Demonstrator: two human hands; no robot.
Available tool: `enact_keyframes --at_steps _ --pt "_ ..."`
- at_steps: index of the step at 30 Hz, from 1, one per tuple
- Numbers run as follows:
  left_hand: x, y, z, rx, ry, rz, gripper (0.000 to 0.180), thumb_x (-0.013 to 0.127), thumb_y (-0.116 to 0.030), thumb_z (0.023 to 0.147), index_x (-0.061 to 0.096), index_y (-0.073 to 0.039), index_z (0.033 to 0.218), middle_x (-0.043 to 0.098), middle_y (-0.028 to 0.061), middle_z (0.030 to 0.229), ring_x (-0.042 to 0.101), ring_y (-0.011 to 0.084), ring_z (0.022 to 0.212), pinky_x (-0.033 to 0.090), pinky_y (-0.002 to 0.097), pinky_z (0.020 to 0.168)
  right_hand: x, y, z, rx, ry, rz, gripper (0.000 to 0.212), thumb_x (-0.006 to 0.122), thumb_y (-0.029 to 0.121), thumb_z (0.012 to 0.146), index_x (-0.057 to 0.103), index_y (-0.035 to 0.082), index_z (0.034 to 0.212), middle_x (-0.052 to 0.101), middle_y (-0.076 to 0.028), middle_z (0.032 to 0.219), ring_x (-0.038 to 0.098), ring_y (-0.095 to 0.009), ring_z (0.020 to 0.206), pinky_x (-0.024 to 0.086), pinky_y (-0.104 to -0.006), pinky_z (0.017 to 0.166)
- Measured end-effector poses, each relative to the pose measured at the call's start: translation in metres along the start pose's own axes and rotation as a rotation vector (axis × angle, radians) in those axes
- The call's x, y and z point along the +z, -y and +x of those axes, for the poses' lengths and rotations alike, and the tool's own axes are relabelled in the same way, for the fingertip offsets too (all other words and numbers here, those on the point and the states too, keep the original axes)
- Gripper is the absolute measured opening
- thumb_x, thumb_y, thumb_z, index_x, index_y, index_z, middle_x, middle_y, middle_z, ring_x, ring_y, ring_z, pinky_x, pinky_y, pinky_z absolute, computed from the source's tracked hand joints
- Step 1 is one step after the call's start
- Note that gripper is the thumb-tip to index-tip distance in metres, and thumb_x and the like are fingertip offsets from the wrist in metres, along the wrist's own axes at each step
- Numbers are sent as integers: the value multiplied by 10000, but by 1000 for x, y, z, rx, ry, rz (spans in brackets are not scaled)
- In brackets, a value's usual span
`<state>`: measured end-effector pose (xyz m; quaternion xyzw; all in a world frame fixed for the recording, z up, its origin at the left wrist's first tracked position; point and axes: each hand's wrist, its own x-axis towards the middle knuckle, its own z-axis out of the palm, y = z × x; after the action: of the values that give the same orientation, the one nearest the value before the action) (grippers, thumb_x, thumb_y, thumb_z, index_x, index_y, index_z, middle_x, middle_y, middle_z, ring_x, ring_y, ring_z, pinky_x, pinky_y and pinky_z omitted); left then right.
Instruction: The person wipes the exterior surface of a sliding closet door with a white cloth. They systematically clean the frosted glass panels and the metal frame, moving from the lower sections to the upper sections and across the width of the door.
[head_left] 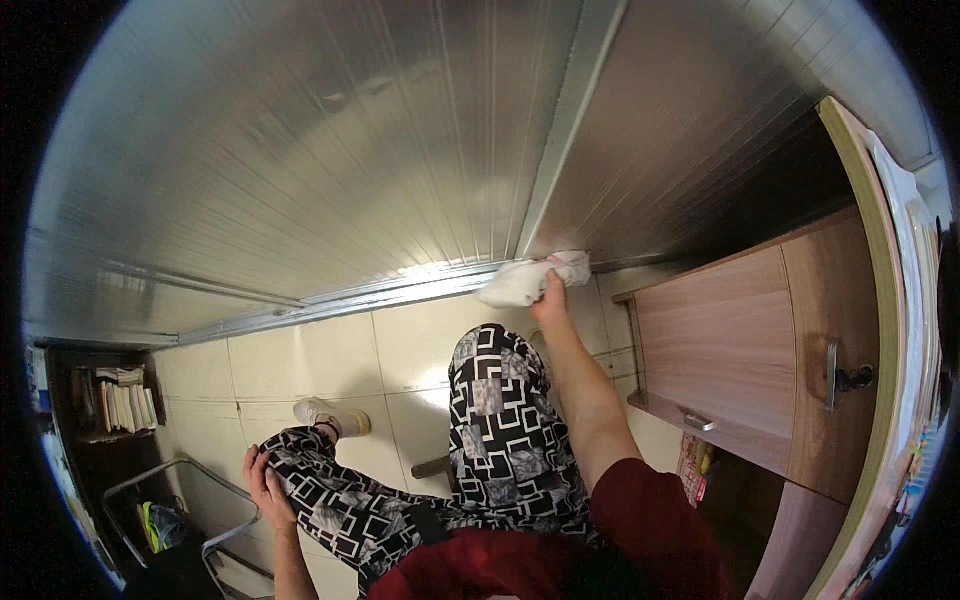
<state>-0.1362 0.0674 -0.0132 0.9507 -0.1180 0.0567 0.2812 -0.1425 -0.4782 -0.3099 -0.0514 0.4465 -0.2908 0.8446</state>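
Note:
A bunched white cloth point(520, 284) is gripped in my right hand point(549, 300). It lies against the metal bottom rail point(400, 291) of a ribbed silvery partition point(330, 150), where an upright metal post point(570, 130) meets the floor. The palm side of this hand is hidden by the cloth. My left hand point(268, 490) rests on my left knee, over black-and-white patterned trousers point(335, 495), its fingers laid along the cloth of the trouser leg and holding nothing.
Close on my right stands a wooden drawer cabinet point(715, 325) with metal handles, beside a desk edge point(870, 300) bearing papers. At left are a dark shelf with books point(128, 402) and a metal-framed chair point(180, 470). Pale tiles point(300, 355) cover the floor.

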Motion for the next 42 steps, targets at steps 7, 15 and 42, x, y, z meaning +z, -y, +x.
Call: enact_keyframes --at_steps 7,15,42 --pt "-2 8 -10 7 -53 -98 309 461 -228 887 579 11 1043 453 192 1265 409 317 1198 283 395 1023 76 65 -136 -119 521 104 263 509 138 874 531 29 1112 587 -77 1076 571 -233 984 472 -397 865" --pt "-9 2 32 100 186 285 241 558 -179 751 615 -63 954 550 106 1056 467 293 1037 362 410 880 235 167 -369 -2446 583 -1026 516 727 181 634 565 83 1114 537 -111 1175 495 -260 1092 350 -385 914" --pt "97 76 111 89 1091 189 399 567 -255 832 527 -104 1199 616 154 940 584 322 909 463 418 816 88 -122 -17 -1234 1001 -3593 344 421 188 878 539 58 1174 486 -110 1257 384 -249 1218 226 -410 1027"
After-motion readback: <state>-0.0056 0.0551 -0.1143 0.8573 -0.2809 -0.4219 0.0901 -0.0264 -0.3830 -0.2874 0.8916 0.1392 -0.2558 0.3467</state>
